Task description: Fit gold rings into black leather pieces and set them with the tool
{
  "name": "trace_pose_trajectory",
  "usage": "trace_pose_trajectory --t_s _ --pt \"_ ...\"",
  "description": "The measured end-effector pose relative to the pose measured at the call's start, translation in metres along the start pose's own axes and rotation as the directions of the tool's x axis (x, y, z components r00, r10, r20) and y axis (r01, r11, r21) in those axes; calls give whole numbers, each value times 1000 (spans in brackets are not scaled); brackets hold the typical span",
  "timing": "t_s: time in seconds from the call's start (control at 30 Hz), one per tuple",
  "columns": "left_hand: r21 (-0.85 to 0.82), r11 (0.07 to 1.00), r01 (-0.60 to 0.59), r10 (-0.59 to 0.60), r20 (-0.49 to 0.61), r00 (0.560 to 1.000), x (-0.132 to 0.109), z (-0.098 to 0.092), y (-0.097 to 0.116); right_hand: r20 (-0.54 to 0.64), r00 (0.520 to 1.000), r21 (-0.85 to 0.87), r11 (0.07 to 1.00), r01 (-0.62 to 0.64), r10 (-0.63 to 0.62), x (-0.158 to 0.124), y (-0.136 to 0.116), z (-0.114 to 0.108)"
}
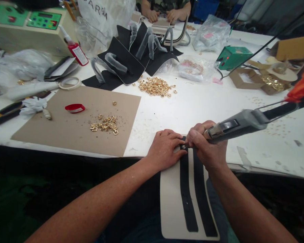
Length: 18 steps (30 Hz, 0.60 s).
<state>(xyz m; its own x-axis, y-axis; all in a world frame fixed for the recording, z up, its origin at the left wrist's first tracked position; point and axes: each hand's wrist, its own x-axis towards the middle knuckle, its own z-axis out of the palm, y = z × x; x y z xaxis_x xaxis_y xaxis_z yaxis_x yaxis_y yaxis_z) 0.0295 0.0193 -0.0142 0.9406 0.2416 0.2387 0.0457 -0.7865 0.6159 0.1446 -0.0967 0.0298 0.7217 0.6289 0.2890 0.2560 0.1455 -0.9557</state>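
Note:
A beige panel (pixel 171 206) with two black strips (pixel 188 202) lies over the table's front edge, its lower part above my lap. My left hand (pixel 166 148) holds the panel's upper end down, thumb and forefinger on either side of a small metal screw (pixel 183 146). A grey powered screwdriver (pixel 235 126) is gripped in my right hand (pixel 209 146), tilted, its tip low beside my left fingertips. Whether the tip touches the screw is hidden by my fingers. The tool's rear, with orange wrapping (pixel 302 84), reaches up to the right.
Gold buckle-like fittings (pixel 106 125) lie on a brown board (pixel 111 145) at left, beside a red oval piece (pixel 75 108). More gold fittings (pixel 155 86) are heaped ahead, before black panels (pixel 126 60). A green box (pixel 234 57) stands right. Another person's hands (pixel 173 16) are opposite.

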Motion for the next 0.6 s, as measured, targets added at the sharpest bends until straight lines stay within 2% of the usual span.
trace_pose_trajectory --t_s 0.1,0.2,0.33,0.6 --pt "9 1000 6 -7 11 1000 0 -1 0 47 999 10 1000 19 -19 4 3 -1" --pt "16 1000 7 -7 19 1000 1 -1 -1 121 993 38 999 -4 -1 9 6 -2" --pt "11 1000 8 -8 24 1000 2 0 -1 162 987 62 998 -32 21 11 7 -1" --pt "11 1000 10 -10 -4 1000 0 -2 1 134 991 45 998 -35 29 9 11 0"
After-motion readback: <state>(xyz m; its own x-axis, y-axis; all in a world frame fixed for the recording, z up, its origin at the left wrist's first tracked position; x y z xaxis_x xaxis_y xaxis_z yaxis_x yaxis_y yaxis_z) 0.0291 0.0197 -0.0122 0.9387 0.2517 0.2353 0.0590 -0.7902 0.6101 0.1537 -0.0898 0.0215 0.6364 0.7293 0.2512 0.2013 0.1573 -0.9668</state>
